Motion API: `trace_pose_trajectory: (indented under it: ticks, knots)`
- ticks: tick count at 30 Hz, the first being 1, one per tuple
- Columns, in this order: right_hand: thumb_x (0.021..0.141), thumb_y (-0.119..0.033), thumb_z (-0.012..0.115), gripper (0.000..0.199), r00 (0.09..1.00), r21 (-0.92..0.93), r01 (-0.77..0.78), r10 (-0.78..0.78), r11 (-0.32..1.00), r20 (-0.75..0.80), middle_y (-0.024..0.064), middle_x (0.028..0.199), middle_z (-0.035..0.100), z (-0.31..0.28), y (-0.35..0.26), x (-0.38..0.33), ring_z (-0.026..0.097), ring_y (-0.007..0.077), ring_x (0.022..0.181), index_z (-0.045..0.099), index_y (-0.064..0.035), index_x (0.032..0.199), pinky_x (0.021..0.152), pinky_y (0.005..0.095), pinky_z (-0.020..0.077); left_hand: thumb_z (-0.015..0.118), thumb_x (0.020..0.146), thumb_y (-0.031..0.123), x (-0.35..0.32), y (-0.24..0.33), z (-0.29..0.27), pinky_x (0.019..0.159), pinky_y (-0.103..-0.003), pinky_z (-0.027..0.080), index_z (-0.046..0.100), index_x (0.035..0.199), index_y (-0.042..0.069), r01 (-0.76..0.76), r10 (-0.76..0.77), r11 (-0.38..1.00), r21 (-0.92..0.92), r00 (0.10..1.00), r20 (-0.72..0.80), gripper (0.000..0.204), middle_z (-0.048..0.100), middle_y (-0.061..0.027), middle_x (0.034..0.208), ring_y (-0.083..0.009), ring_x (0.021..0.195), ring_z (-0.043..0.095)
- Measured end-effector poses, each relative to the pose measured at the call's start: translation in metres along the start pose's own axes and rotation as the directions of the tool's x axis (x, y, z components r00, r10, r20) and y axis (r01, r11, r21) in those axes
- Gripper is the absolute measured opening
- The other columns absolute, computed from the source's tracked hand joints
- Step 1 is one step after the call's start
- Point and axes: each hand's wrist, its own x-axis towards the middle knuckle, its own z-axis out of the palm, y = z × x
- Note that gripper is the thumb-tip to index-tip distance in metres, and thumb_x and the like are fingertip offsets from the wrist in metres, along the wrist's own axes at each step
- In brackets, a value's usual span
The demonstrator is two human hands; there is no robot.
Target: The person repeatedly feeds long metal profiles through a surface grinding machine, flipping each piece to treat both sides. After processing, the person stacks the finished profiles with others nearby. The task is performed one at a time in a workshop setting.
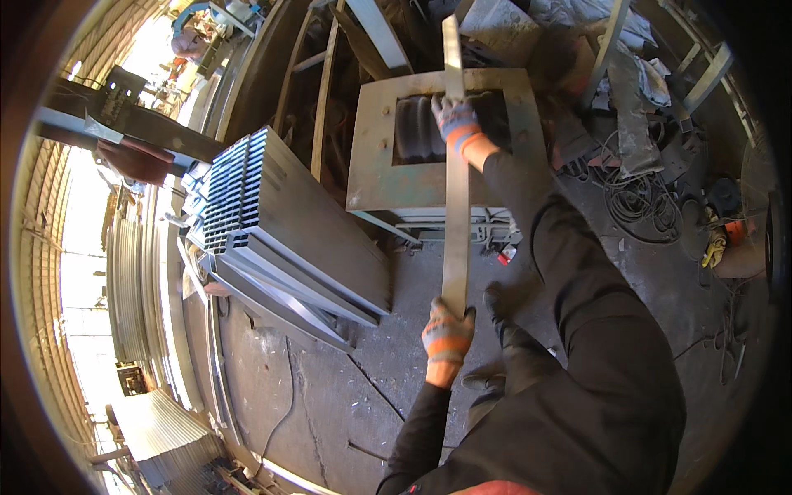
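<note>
A long, straight metal bar (457,223) stretches away from me over the front of a machine. My left hand (446,337), in a grey and orange glove, is closed around the bar's near end. Farther up, my right hand (462,125), gloved alike, lies across the bar with its fingers curled over the left side. Beneath that hand is the machine's worn metal top (371,177). Dark ribbed rollers (419,130) show through its rectangular opening. The bar passes above them; whether it touches the machine I cannot tell.
On the left stands a tall stack of rectangular metal tubes (322,223), their open ends up. Coiled cable (643,206) and scrap lie at the right. A thin cable (289,388) crosses the floor. Corrugated sheets (165,429) are at the lower left.
</note>
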Motion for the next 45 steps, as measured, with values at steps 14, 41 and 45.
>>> trace_pose_trajectory:
  ticks: [14,41,45]
  knots:
    - [0.11,-0.04,0.063,0.063,0.986,0.31,-0.156,0.166,0.938,-0.007,0.0234,0.172,0.054,-0.062,-0.05,-0.181,0.045,0.0427,0.163,0.061,-0.0016,0.16,0.134,0.059,0.0346,0.086,0.094,0.057,-0.149,-0.092,0.028,0.087,-0.057,0.066,0.054,0.132,0.003,-0.004,0.005,1.0,-0.01,0.995,0.103,0.074,0.079,-0.0274,0.119,-0.0494,0.104,0.08]
    - [0.102,-0.031,0.068,0.074,0.986,0.543,-0.152,0.162,0.826,0.03,0.0248,0.176,0.046,-0.174,-0.145,-0.328,0.036,0.0477,0.167,0.052,-0.002,0.168,0.139,0.0643,0.0232,0.101,0.083,0.047,-0.309,-0.246,-0.001,0.102,-0.047,0.06,0.068,0.136,-0.003,0.32,-0.173,0.857,-0.405,0.917,0.36,0.079,0.077,-0.0249,0.133,-0.0353,0.123,0.075]
    - [0.104,-0.024,0.059,0.067,0.954,0.442,-0.215,0.283,0.871,-0.094,0.0259,0.175,0.051,-0.082,-0.092,-0.192,0.042,0.0458,0.166,0.055,-0.0028,0.168,0.14,0.0617,0.0245,0.091,0.101,0.025,-0.173,-0.153,0.013,0.105,-0.041,0.061,0.051,0.161,0.0,0.105,0.123,0.576,-0.811,0.969,0.213,0.076,0.071,-0.017,0.143,-0.0285,0.121,0.073]
